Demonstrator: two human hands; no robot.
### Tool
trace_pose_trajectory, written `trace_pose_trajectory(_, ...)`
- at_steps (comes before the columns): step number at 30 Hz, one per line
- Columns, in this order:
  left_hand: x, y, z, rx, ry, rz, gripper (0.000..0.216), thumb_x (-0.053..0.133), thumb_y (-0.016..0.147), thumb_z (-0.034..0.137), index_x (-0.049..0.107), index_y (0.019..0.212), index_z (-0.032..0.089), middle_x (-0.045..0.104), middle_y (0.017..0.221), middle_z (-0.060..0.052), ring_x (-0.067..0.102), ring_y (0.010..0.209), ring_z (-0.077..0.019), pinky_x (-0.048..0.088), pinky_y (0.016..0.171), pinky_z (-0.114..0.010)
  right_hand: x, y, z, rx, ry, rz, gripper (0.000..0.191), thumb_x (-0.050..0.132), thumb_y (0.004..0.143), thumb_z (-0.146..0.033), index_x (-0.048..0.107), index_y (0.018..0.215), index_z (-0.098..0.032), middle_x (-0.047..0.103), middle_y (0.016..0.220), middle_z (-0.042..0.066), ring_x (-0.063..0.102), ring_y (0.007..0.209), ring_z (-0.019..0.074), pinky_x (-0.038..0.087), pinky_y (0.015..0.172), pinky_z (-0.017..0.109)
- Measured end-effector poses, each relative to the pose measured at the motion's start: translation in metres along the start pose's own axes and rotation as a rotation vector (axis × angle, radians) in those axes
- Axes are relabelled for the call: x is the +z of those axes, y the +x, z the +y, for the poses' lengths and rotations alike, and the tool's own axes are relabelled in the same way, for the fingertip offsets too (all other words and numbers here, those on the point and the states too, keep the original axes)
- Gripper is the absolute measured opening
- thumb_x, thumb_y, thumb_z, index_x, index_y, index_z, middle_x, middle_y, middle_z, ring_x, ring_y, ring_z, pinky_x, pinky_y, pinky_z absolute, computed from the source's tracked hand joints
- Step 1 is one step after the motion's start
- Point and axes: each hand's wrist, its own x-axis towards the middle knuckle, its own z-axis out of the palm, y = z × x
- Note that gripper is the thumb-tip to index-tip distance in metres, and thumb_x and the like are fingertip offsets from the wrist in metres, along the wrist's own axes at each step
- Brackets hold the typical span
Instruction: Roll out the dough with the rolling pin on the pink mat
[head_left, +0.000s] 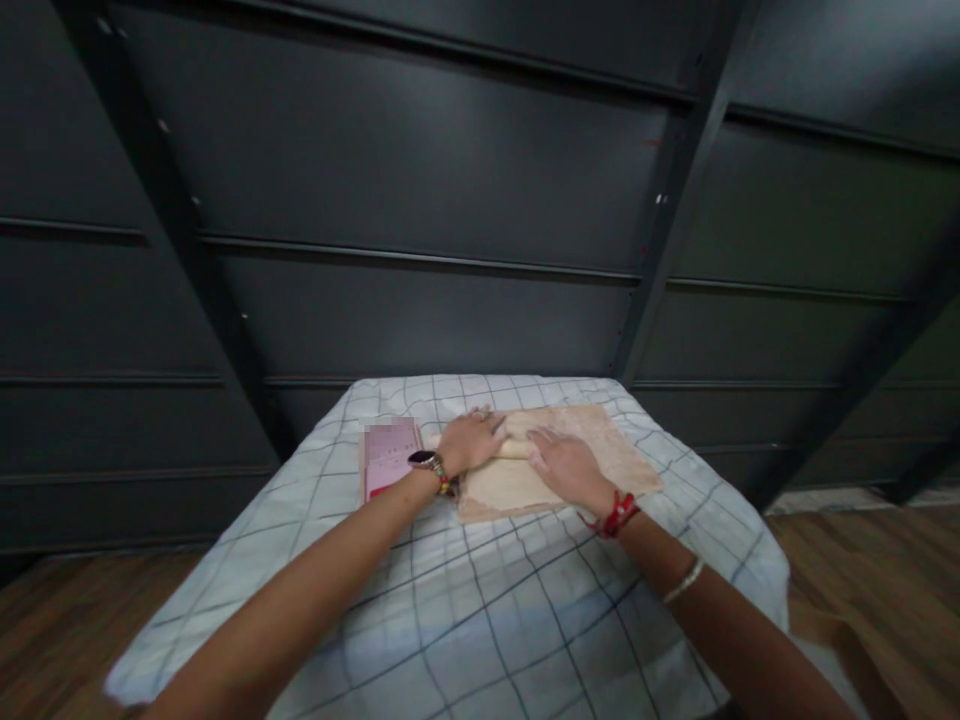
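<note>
A pale, rod-like rolling pin lies crosswise on a beige, flour-dusted board. My left hand rests palm down over its left part, fingers stretched out and thumb apart. On the right, my right hand lies flat over the other end, its fingers extended and dusted with white. What appears to be pale dough shows just behind the pin, though its outline blends into the board. My palms hide much of the pin.
A pink booklet or printed card lies left of the board, partly behind my left wrist. A white checked cloth covers the table. Dark metal panels stand directly behind it. A brown box-like thing sits at the lower right.
</note>
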Motion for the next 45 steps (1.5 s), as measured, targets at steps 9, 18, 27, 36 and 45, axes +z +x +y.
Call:
trace_pose_trajectory(9,0.000,0.023,-0.002,-0.124,0.011,0.014,0.046,0.026,0.093,0.038,0.046,0.131,0.020,0.046,0.137,-0.007,0.036,0.130,-0.0220,0.031,0.103,-0.034,0.001,0.033,0.012,0.069,0.029,-0.024,0.045,0.022,0.097,-0.032,0.047,0.132,-0.017,0.047,0.138,0.011,0.040,0.128,0.0200,0.030,0.105,0.041)
trace_pose_trajectory(18,-0.004,-0.003,0.002,0.000,-0.019,-0.040,0.048,0.023,0.094,0.037,0.046,0.133,0.020,0.044,0.140,-0.006,0.038,0.129,-0.0219,0.028,0.105,-0.034,-0.001,0.003,-0.006,-0.027,-0.002,0.011,0.049,0.022,0.096,-0.033,0.046,0.133,-0.012,0.052,0.132,0.013,0.049,0.120,0.0212,0.040,0.097,0.034)
trace_pose_trajectory(27,-0.001,0.023,-0.001,-0.107,-0.031,-0.095,0.053,0.024,0.093,0.037,0.038,0.139,0.018,0.037,0.144,-0.007,0.033,0.133,-0.0223,0.028,0.106,-0.035,-0.003,0.032,0.005,0.049,0.032,-0.069,0.046,0.021,0.097,-0.031,0.049,0.129,-0.016,0.059,0.124,0.011,0.055,0.114,0.0191,0.042,0.094,0.033)
trace_pose_trajectory(36,-0.014,-0.023,0.004,0.098,-0.060,-0.098,0.051,0.020,0.094,0.033,0.037,0.141,0.022,0.037,0.144,-0.003,0.033,0.133,-0.0185,0.026,0.107,-0.031,-0.005,-0.017,-0.030,-0.007,0.010,0.041,0.049,0.024,0.096,-0.035,0.048,0.131,-0.010,0.052,0.132,0.014,0.048,0.122,0.0228,0.039,0.099,0.034)
trace_pose_trajectory(45,-0.008,0.015,0.005,-0.032,-0.016,-0.093,0.051,0.025,0.093,0.028,0.033,0.143,0.019,0.035,0.145,-0.005,0.033,0.132,-0.0213,0.028,0.106,-0.032,-0.008,0.013,-0.004,0.087,0.016,-0.084,0.048,0.020,0.097,-0.032,0.053,0.126,-0.011,0.060,0.121,0.015,0.059,0.106,0.0215,0.043,0.090,0.033)
